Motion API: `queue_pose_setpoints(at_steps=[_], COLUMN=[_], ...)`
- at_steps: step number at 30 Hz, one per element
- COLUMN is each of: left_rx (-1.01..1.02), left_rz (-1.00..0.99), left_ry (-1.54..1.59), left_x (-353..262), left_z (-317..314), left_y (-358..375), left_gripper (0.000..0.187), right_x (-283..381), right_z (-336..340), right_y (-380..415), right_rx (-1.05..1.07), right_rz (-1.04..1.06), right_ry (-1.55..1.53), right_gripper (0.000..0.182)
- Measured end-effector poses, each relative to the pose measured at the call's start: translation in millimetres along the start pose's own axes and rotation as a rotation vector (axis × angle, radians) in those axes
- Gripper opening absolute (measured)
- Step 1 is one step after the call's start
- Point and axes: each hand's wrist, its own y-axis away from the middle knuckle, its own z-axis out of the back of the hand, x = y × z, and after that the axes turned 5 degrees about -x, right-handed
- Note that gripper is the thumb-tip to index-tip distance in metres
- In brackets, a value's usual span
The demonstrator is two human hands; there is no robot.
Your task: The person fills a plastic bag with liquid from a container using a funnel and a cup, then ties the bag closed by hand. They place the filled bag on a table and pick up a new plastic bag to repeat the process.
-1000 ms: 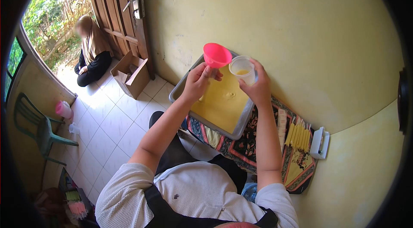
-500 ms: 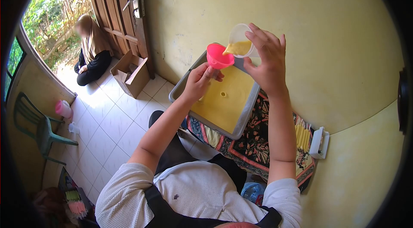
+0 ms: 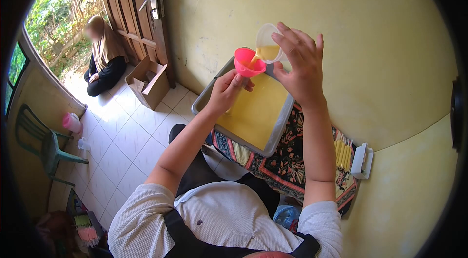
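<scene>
My left hand [image 3: 228,91] is closed around the neck of a pink funnel [image 3: 249,69], held over a grey tub [image 3: 269,152]. Something clear seems to be under the funnel, mostly hidden by my fingers. In my right hand [image 3: 303,65] is a clear plastic cup [image 3: 267,36], tilted to the left, its rim at the funnel's edge. Yellow liquid [image 3: 268,52] runs from the cup into the funnel. More yellow liquid [image 3: 258,116] fills the tub below both hands.
The tub stands on a patterned cloth [image 3: 285,172]. Several filled yellow tubes [image 3: 342,154] lie at its right end beside a white container [image 3: 361,161]. A person [image 3: 105,58] sits by the doorway, near a cardboard box [image 3: 147,82]. A green chair [image 3: 48,143] stands at left.
The cup has tipped further and shifted slightly left and up, and less liquid is in it. The ring-shaped mark on the tub's liquid has gone. My left hand has barely moved.
</scene>
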Motion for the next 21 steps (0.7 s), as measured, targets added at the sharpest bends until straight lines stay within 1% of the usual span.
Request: queue_pose_setpoints(at_steps=[7,10,16,19,21], left_rx=[-0.015,-0.02,-0.033,-0.033,-0.036], left_rz=[-0.019,-0.029,-0.009,-0.008,-0.011], left_ry=[0.025,0.028,0.01,0.016,0.031], left_x=[0.0,-0.2,-5.1,-3.1,-0.6], left_z=[-2.2,-2.6,-4.8,-4.4,-3.9], left_y=[0.3,0.1,0.6,1.0,0.6], left_gripper=[0.04,0.04,0.04,0.04,0.04], right_x=[3.0,4.2,4.2,-0.4,-8.0], right_z=[2.5,-0.3,-14.6,-18.7,-28.0], right_y=[-2.5,-0.3,18.8,36.5,54.6], right_rx=[-0.011,-0.026,-0.013,0.037,0.033], right_rz=[0.006,-0.046,-0.252,-0.456,-0.504], right_ry=[0.004,-0.021,-0.05,-0.141,-0.239], right_gripper=[0.081,0.082,0.082,0.079,0.078])
